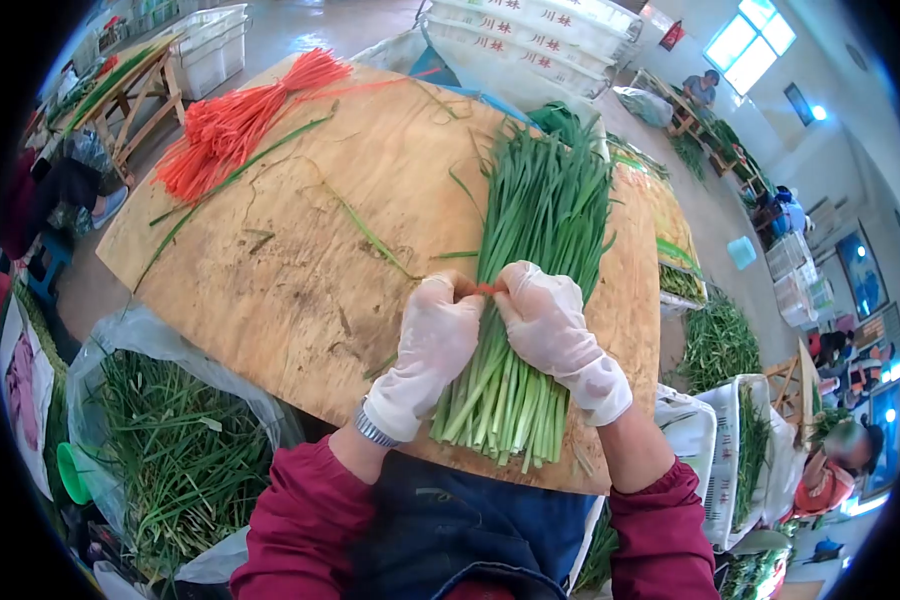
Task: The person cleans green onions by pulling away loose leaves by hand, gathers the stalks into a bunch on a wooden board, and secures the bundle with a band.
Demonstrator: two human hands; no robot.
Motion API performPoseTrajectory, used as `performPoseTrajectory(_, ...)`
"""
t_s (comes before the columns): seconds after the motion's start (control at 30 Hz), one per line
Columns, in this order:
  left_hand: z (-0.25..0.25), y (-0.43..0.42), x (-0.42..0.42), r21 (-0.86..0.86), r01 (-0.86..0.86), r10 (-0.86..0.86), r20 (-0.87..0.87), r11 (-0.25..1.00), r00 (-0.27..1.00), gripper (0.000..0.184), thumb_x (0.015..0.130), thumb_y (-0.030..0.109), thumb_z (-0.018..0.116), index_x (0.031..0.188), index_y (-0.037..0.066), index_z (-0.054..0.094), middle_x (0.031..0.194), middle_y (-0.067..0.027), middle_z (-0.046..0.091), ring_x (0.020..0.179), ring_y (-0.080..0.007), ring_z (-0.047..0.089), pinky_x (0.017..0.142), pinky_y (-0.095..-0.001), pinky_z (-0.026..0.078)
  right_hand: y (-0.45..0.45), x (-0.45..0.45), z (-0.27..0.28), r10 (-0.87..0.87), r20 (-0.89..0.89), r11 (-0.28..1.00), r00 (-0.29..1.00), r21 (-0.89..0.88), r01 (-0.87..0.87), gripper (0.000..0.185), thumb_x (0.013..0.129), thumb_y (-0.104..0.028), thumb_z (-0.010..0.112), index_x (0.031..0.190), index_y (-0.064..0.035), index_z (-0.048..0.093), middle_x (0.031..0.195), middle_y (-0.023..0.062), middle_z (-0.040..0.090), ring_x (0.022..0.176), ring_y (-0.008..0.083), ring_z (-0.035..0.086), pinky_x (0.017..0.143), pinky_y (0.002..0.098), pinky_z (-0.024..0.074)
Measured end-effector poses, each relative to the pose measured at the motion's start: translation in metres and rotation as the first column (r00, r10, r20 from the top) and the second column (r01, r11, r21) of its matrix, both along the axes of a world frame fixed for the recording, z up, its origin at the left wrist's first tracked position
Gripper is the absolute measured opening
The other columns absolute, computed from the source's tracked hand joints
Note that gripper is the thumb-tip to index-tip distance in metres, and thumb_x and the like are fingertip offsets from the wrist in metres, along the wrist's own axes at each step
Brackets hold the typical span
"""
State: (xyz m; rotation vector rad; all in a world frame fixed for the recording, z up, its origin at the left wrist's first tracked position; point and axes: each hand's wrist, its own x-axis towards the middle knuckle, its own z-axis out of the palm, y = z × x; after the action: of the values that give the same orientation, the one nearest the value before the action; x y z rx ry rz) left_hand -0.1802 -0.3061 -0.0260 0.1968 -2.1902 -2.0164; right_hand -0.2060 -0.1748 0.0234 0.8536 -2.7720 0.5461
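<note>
A thick bunch of green garlic chives (545, 200) lies on the wooden board, leaf tips away from me and pale cut stems toward me. My left hand (435, 345) and my right hand (555, 325), both in thin whitish gloves, meet over the bunch's middle. Between their pinched fingers runs a short red-orange tie (486, 289), with one end in each hand. How far the tie passes round the bunch is hidden by the hands and leaves. A heap of matching red ties (235, 130) rests on the board's far left part.
Loose leaf scraps and dirt are strewn over the wooden board (300, 260). A plastic-lined container of chive trimmings (185, 440) stands at lower left. White stacked crates (530, 45) stand beyond the board. Crates with greens (750, 450) are at right; other people work farther off.
</note>
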Motion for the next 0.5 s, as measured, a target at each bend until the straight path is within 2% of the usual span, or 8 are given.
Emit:
performPoseTrajectory(0.07,-0.007,-0.005,-0.003,-0.045,-0.019,0.017,-0.051,0.999,0.999,0.01,0.08,0.006,0.059,0.084,-0.002,0.062,0.07,-0.0035,0.059,0.063,-0.0101,0.052,0.058,-0.0255,0.042,-0.002,-0.001,0.0,0.032,-0.018,0.997,0.999,0.07,-0.031,0.009,0.078,-0.013,0.056,0.079,-0.0053,0.052,0.077,0.0157,0.058,0.071,0.0364,0.059,0.061,0.0447,0.0447)
performPoseTrajectory(0.1,-0.007,-0.006,-0.003,0.002,-0.033,0.033,-0.006,0.999,0.999,0.009,0.08,0.005,0.059,0.083,-0.001,0.063,0.069,-0.004,0.059,0.062,-0.0097,0.051,0.056,-0.0246,0.041,-0.004,-0.002,0.001,0.042,-0.027,0.994,0.999,0.098,-0.039,0.008,0.078,-0.012,0.056,0.079,-0.0052,0.052,0.077,0.0157,0.058,0.071,0.0364,0.059,0.061,0.0445,0.0449)
performPoseTrajectory(0.2,-0.003,-0.007,-0.005,0.22,-0.036,0.004,0.144,0.975,0.99,0.009,0.079,0.006,0.059,0.082,-0.001,0.064,0.069,-0.0033,0.059,0.062,-0.0095,0.051,0.056,-0.0239,0.041,-0.007,-0.001,0.004,0.056,-0.046,0.987,0.997,0.152,-0.048,0.007,0.076,-0.011,0.055,0.079,-0.0047,0.053,0.078,0.0157,0.058,0.071,0.0362,0.059,0.061,0.044,0.0453)
performPoseTrajectory(0.23,0.003,-0.009,-0.004,0.216,-0.04,-0.008,0.217,0.976,0.976,0.01,0.079,0.006,0.058,0.084,-0.001,0.063,0.072,-0.0048,0.06,0.062,-0.0112,0.053,0.056,-0.0241,0.043,-0.007,-0.001,0.004,0.058,-0.049,0.985,0.997,0.163,-0.05,0.006,0.076,-0.01,0.054,0.079,-0.0045,0.053,0.078,0.0158,0.058,0.071,0.0361,0.059,0.061,0.0439,0.0455)
performPoseTrajectory(0.33,0.007,-0.011,-0.005,0.529,-0.099,-0.064,0.282,0.843,0.957,0.014,0.079,0.008,0.056,0.088,-0.002,0.062,0.076,-0.0072,0.062,0.062,-0.0139,0.054,0.058,-0.0256,0.044,-0.008,-0.001,0.006,0.083,-0.033,0.978,0.996,0.194,-0.075,0.007,0.075,-0.009,0.054,0.079,-0.0041,0.054,0.079,0.0162,0.058,0.072,0.0354,0.059,0.062,0.0436,0.0458)
performPoseTrajectory(0.5,0.004,-0.012,-0.008,0.484,-0.079,-0.076,0.292,0.871,0.953,0.017,0.08,0.011,0.055,0.09,-0.001,0.062,0.081,-0.0095,0.063,0.068,-0.0169,0.057,0.064,-0.0288,0.046,-0.013,-0.003,0.01,0.104,-0.009,0.951,0.995,0.293,-0.097,0.009,0.073,-0.008,0.054,0.081,-0.0039,0.056,0.08,0.0164,0.059,0.074,0.0349,0.06,0.063,0.043,0.0464)
